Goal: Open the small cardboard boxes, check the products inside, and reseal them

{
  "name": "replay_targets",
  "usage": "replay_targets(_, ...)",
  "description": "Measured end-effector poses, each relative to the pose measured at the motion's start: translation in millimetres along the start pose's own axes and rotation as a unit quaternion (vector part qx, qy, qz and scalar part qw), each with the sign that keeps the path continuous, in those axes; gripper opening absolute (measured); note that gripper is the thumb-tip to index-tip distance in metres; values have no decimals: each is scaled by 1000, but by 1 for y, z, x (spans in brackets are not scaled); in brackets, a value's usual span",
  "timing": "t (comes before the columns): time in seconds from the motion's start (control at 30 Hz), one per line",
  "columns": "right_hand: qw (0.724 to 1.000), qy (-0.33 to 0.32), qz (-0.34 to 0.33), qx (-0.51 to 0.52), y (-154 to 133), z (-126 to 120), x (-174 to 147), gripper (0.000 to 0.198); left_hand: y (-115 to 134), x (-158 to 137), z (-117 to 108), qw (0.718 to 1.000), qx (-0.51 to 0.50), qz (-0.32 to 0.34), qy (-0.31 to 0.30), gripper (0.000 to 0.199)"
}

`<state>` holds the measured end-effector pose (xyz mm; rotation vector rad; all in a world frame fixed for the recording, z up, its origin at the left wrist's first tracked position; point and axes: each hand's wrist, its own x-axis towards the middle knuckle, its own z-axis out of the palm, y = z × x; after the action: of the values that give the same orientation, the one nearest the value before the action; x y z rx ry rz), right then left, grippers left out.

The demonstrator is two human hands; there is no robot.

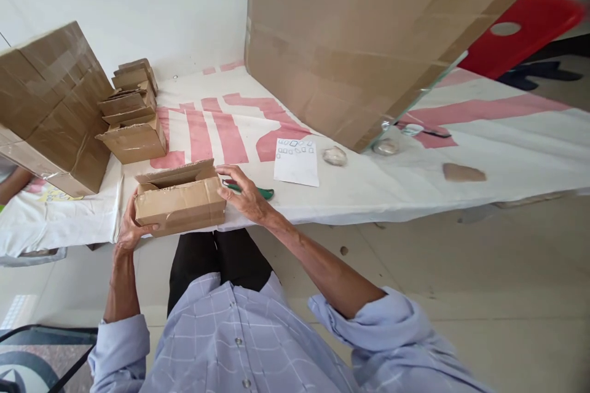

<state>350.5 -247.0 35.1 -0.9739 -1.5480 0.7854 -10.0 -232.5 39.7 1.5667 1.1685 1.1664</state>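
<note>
A small cardboard box [184, 204] with its top flaps up stands at the table's front edge, right in front of me. My left hand [132, 224] grips the left end, thumb on the near face and fingers round the side. At the other end, my right hand [245, 196] holds the box's right edge, its fingertips by the upper corner. A green-handled tool [266, 193] lies on the table behind my right hand, which partly hides it; its kind cannot be made out. The inside of the box is mostly dark.
Several similar small boxes [138, 141] stand in a row at the back left, beside a large carton [55, 110]. A bigger carton [332, 31] leans at the back right. A marked paper sheet [296, 169], tape-like rolls [335, 156] and a brown scrap [464, 172] lie rightward.
</note>
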Motion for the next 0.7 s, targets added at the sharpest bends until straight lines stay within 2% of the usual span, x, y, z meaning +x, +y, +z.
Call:
replay_targets(0.1, 995, -7, -73, -69, -14, -2, -7, 37, 9, -6, 1, 1000, 5, -15, -14, 129)
replay_targets(0.2, 978, -58, -151, -132, -33, 0, -25, 16, 12, -11, 1, 998, -27, -23, -51, 127)
replay_targets(0.3, 958, -113, -199, -171, -45, 1, -46, 17, 8, -13, -4, 992, -92, -2, -82, 119)
replay_targets(0.4, 955, -137, -204, -169, -49, -1, -52, 22, 4, -11, -11, 987, -140, 23, -77, 88)
replay_targets(0.47, 957, -143, -187, -171, -52, -1, -43, 25, 5, -7, -14, 988, -130, 32, -77, 65)
replay_targets(0.53, 955, -161, -170, -184, -57, 2, -26, 31, 10, -3, -14, 993, -80, 26, -83, 58)
replay_targets(0.6, 943, -204, -161, -207, -61, 8, -5, 30, 18, 2, -12, 996, -12, 18, -89, 64)
replay_targets(0.7, 906, -292, -161, -261, -65, 18, 23, 25, 26, 5, -12, 993, 65, 11, -101, 84)
